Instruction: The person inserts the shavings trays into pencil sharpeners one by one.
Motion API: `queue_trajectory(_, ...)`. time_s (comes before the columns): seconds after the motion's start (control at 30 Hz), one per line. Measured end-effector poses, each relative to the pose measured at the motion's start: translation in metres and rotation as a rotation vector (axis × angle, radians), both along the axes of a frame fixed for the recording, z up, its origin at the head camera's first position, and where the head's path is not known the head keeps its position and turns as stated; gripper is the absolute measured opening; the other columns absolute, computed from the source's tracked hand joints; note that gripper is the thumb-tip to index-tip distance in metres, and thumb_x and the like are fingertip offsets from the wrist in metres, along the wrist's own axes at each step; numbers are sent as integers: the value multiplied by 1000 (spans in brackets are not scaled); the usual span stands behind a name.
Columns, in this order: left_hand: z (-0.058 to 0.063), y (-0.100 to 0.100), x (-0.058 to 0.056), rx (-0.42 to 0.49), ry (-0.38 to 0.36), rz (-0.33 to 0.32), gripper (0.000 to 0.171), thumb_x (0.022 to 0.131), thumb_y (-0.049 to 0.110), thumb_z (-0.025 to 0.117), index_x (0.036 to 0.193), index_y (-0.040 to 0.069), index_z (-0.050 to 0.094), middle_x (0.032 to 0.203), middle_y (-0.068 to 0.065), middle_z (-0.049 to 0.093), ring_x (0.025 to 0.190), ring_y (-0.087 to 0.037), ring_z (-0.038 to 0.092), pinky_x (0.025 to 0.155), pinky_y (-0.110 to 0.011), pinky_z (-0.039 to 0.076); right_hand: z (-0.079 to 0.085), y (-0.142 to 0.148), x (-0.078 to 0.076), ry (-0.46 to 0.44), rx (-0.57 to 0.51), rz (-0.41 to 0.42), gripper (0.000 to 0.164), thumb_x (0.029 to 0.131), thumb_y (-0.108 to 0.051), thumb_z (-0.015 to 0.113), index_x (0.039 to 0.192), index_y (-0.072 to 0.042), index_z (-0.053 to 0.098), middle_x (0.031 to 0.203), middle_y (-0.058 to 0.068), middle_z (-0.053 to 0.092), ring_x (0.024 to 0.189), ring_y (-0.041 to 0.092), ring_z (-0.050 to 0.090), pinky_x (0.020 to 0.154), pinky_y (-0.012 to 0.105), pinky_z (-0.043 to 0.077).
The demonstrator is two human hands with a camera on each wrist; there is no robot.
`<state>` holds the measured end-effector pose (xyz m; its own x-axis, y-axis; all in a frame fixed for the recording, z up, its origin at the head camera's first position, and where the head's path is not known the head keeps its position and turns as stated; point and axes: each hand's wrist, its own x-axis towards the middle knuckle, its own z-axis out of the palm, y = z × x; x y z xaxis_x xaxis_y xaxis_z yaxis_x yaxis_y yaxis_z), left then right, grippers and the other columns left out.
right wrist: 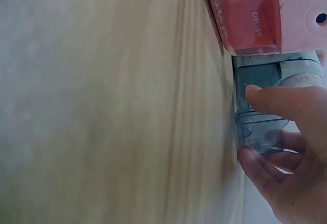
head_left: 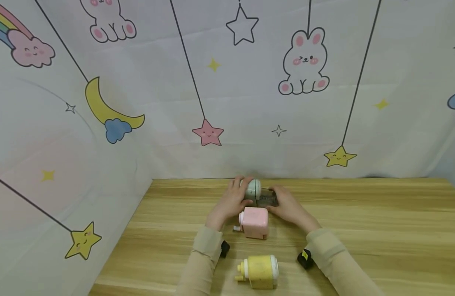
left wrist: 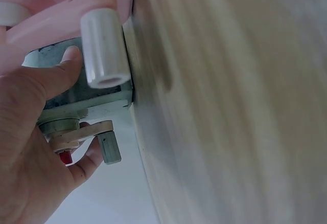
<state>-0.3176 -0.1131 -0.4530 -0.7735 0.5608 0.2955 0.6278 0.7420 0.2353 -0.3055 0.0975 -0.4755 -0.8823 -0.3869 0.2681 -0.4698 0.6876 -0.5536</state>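
A pale green crank pencil sharpener point(head_left: 252, 188) stands at the back of the table. My left hand point(head_left: 233, 198) grips its body from the left, and the left wrist view shows the thumb on its side near the green crank handle point(left wrist: 109, 147). On the right, my right hand point(head_left: 289, 207) pinches the clear grey shavings drawer point(right wrist: 260, 129), which sticks out of the sharpener's end. Thumb and fingers lie on opposite sides of the drawer. Just in front of both hands stands a pink pencil sharpener point(head_left: 256, 223), with its crank to the left.
A yellow pencil sharpener point(head_left: 262, 271) stands nearer the front, between the forearms. Behind the wooden table point(head_left: 390, 230) hangs a white cloth point(head_left: 249, 156) printed with stars and rabbits. The green sharpener is close to that back edge.
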Motion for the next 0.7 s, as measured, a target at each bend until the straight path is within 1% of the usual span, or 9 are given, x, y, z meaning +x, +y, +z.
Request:
queue_trajectory(0.3,0,0,-1,12,26,-16,67,81,21,66,136,12,28,127,-17,35,111,-32,35,86,-48,46,0,0,0,3,-5,6,59,75,-18,71,122,6,44,121,25,51,109,35,45,90,54,42)
queue_trajectory(0.57,-2,0,-2,17,21,-31,66,81,21,65,135,12,29,127,-17,35,112,-32,34,87,-49,45,0,-1,1,4,-5,11,59,75,-18,70,123,5,44,121,25,50,109,35,45,89,54,42)
queue_trajectory(0.7,-2,1,-2,15,13,-32,66,81,21,65,135,14,29,127,-16,35,112,-32,34,84,-50,46,0,-1,1,9,-17,26,59,75,-16,70,123,5,44,120,25,51,108,35,45,88,54,42)
